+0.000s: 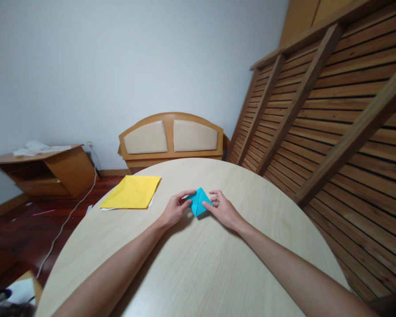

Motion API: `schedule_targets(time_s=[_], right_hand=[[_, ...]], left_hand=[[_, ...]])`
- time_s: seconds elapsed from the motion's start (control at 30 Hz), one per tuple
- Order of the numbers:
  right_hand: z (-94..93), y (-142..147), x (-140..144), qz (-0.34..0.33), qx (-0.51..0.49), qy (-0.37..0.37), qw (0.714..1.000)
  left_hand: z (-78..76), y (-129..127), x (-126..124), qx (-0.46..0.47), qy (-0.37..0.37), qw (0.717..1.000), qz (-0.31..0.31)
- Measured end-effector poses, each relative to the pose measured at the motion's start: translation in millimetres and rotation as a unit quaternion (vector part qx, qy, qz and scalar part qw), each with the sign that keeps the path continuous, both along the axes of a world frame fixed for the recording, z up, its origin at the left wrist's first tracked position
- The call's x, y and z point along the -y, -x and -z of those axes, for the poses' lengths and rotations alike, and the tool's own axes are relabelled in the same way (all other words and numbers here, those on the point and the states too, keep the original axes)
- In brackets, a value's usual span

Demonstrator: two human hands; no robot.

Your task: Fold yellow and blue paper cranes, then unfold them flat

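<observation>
A small folded piece of blue paper [199,201], diamond-shaped, lies on the round pale wooden table [191,264]. My left hand [175,208] pinches its left edge with thumb and fingertips. My right hand [221,208] holds its right edge the same way. Both forearms stretch across the table toward the paper. The parts of the paper under my fingers are hidden.
A stack of yellow paper sheets [132,192] over a white sheet lies at the table's far left edge. Behind stands a wooden headboard [170,138]. A slatted wooden frame [323,114] leans at the right. A low wooden cabinet [42,169] and a white cable [69,215] are at the left.
</observation>
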State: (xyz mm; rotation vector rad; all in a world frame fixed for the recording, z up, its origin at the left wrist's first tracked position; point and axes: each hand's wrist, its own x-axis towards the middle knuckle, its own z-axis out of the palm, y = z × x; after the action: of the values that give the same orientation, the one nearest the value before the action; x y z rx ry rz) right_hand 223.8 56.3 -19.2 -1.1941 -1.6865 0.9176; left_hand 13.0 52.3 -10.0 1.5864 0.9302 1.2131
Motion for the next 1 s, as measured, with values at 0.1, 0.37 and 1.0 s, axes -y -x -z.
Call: schedule_targets(time_s=[0.1, 0.37, 1.0], right_hand=[[0.1, 3.3, -0.1, -0.017, -0.065, 0.004, 0.998], [-8.9, 5.0, 4.9, -0.064, -0.123, -0.038, 0.99], [-7.2, 2.5, 5.7, -0.14, -0.102, 0.026, 0.985]], left_hand=[[1.4, -0.2, -0.3, 0.012, 0.006, 1.0, 0.003], [4.9, -0.7, -3.6, 0.015, -0.039, 0.999, 0.0], [-0.8, -5.9, 3.1, -0.009, 0.041, 0.999, 0.004]])
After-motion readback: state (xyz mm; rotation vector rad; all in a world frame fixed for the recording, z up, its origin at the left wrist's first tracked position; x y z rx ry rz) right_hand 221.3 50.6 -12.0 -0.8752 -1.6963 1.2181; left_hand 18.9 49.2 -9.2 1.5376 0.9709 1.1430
